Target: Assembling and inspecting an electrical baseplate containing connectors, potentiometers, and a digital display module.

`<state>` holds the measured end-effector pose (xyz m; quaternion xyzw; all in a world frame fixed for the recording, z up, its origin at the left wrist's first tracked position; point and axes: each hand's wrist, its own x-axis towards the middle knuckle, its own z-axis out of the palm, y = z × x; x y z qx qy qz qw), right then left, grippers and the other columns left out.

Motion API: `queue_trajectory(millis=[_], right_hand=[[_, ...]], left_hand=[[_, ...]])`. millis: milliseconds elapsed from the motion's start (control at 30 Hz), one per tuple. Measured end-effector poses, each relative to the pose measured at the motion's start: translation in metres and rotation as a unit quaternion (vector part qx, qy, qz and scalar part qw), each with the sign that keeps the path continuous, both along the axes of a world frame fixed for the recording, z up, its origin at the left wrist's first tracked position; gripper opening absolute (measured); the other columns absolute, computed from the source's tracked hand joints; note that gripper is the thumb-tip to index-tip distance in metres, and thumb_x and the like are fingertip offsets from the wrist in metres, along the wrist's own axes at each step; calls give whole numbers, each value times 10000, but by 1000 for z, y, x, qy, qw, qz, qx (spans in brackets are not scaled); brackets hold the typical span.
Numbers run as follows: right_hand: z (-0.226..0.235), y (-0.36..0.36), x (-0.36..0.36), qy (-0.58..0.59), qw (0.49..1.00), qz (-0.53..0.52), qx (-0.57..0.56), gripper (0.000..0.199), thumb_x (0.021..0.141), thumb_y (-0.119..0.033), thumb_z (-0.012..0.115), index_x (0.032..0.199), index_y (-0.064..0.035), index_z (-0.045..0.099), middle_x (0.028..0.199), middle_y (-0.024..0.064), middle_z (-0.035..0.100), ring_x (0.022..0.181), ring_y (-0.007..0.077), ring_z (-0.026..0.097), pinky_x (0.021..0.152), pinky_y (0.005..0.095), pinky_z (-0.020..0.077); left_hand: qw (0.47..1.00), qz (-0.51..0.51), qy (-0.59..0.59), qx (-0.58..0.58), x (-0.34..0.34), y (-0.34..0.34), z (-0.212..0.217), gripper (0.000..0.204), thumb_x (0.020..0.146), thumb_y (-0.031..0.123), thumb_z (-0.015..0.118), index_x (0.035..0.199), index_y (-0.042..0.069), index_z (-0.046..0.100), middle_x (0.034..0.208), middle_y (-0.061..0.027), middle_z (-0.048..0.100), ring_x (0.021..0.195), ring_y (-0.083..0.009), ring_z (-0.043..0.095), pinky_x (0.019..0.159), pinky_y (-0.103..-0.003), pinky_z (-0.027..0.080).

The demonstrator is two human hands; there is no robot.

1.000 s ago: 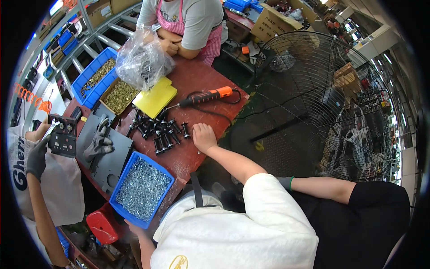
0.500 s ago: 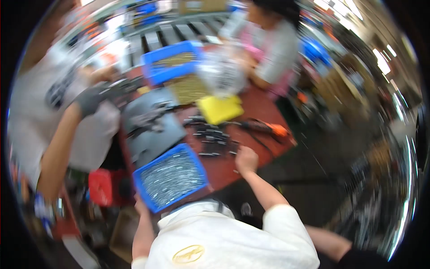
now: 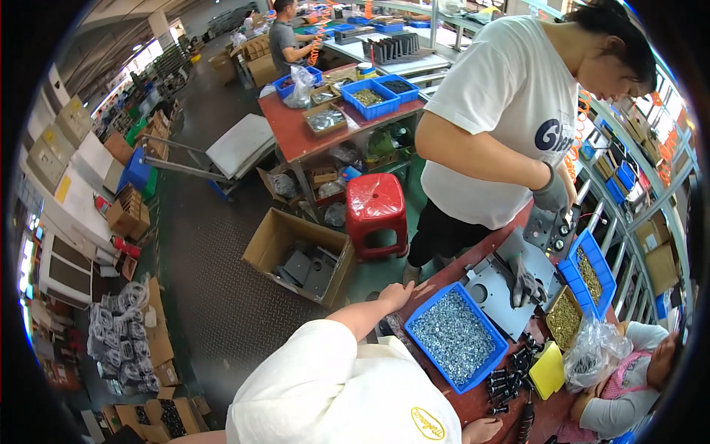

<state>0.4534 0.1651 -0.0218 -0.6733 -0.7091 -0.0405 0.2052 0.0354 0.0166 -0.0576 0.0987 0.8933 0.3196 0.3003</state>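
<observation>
Beside the left hand [image 3: 399,296], lying open and flat on the edge of the red table [image 3: 444,277] and holding nothing: a blue bin [image 3: 455,337], just near the fingertips, full of small silver metal parts. Probably heavy, with stiff plastic walls and loose content inside. Better to take by two opposite rims and to keep level.

Right hand [image 3: 481,429] half cut off at the lower edge, close to black bolts [image 3: 510,374]; cannot tell if closed or not.

Crowded tabletop, with grey metal plates [image 3: 503,311] under a co-worker's gloved hand [image 3: 526,281]. Around, a workshop with dark floor, a red stool [image 3: 377,203] and an open cardboard box [image 3: 296,251].
</observation>
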Motion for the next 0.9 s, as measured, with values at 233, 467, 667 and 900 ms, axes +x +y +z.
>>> queue_trajectory(millis=[233,467,667,900], right_hand=[[-42,12,24,14,999,12,44,201,834,-128,462,896,25,577,880,202,615,809,368,597,726,450,477],[-30,5,32,83,996,-27,10,255,893,-139,461,988,50,603,935,230,625,881,394,586,786,450,465],[-12,20,7,15,999,-28,-5,171,802,-136,550,916,-36,630,873,157,634,831,331,609,749,439,477],[-29,21,25,17,999,-37,14,114,826,-143,538,913,-77,506,873,102,546,873,280,544,747,402,418]], left_hand=[[1000,2,8,-1,4,-2,0,658,918,506,310,937,-44,670,1018,-275,614,986,-412,581,901,-437,430],[998,-38,-38,-9,-1,21,-8,703,908,535,276,1023,-60,634,1107,-285,574,1100,-421,517,955,-442,395],[998,-21,-34,-51,-13,5,-27,726,892,609,322,1037,-26,642,1013,-285,618,957,-399,609,797,-460,453],[994,-25,0,105,-25,2,-77,731,937,538,333,921,-126,638,814,-233,665,787,-302,646,712,-406,469]])
